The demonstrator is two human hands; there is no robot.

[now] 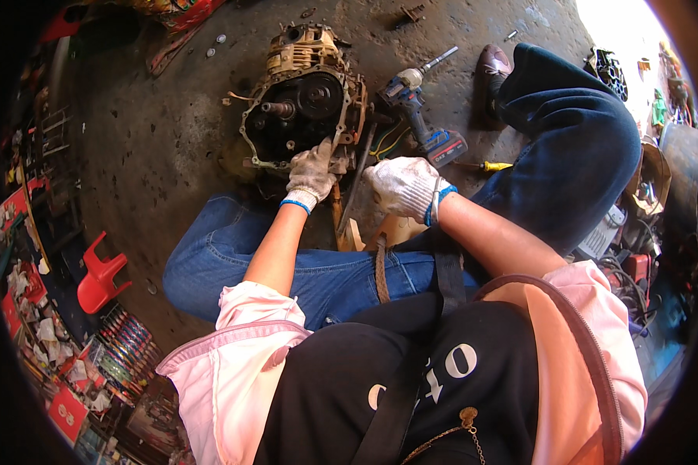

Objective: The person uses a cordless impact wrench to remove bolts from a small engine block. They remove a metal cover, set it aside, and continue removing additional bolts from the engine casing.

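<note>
A greasy small engine [291, 108] lies on the floor in front of me, its round opening turned up to show a shaft and a dark gear. My left hand [312, 172], in a soiled white work glove, grips the lower right part of its rim, the fingers reaching over the edge. My right hand [403, 186], gloved with a blue cuff, is curled closed just right of the engine; what it holds, if anything, is hidden. A long dark rod [357, 178] slants between the two hands. Beyond my right hand lies a cordless impact wrench [415, 105] with a long socket.
A screwdriver with a yellow handle [492, 166] lies by my right leg [574, 139]. My left leg [217, 256] is bent near the engine. At left are a red plastic stool [101, 275] and cluttered shelves; machine parts [609, 74] sit at far right.
</note>
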